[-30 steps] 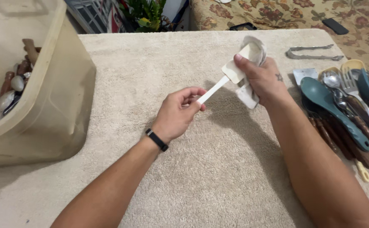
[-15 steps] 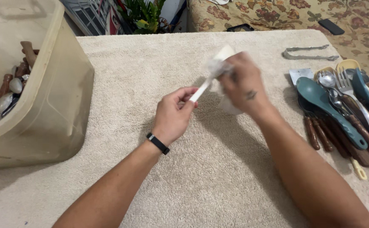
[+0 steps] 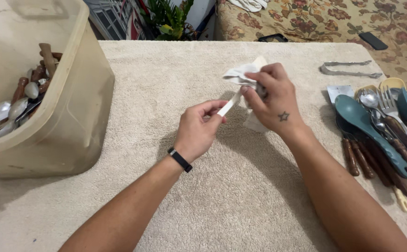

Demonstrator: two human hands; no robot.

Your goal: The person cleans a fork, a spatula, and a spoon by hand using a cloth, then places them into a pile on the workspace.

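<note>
Two hands meet over the middle of the table (image 3: pixel 241 196), which is covered in a beige towel, and between them is a white utensil (image 3: pixel 229 103) with a flat handle. The left hand (image 3: pixel 199 130) pinches the handle's end, its grip closed on it between thumb and fingertips. The right hand (image 3: pixel 273 100) presses a white cloth (image 3: pixel 238 74) around the utensil's other end — its grip is clamped on the cloth, and the head of the utensil is hidden under it.

Near the right edge lies a pile of cutlery (image 3: pixel 380 130): a teal spoon, forks, and wooden-handled pieces. Metal tongs (image 3: pixel 348 69) lie toward the far right corner. At the left edge stands a beige plastic bin (image 3: pixel 73 102) holding spoons and wooden-handled utensils.
</note>
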